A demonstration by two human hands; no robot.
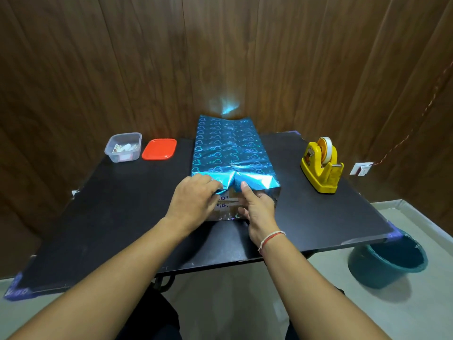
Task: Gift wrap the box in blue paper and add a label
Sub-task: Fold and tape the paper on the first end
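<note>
A long box wrapped in shiny blue heart-patterned paper [228, 148] lies lengthwise in the middle of the black table [110, 217]. At its near end the paper is partly folded and the box's printed end [226, 204] still shows. My left hand [193, 200] presses the left flap of paper down over that end with curled fingers. My right hand [257, 204] holds the right side of the end, thumb pointing up against the folded flap.
A yellow tape dispenser [321, 165] stands on the right of the table. A clear tub with small labels [123, 147] and its red lid [159, 148] sit at the back left. A teal bucket [389, 261] is on the floor, right. A wooden wall rises behind.
</note>
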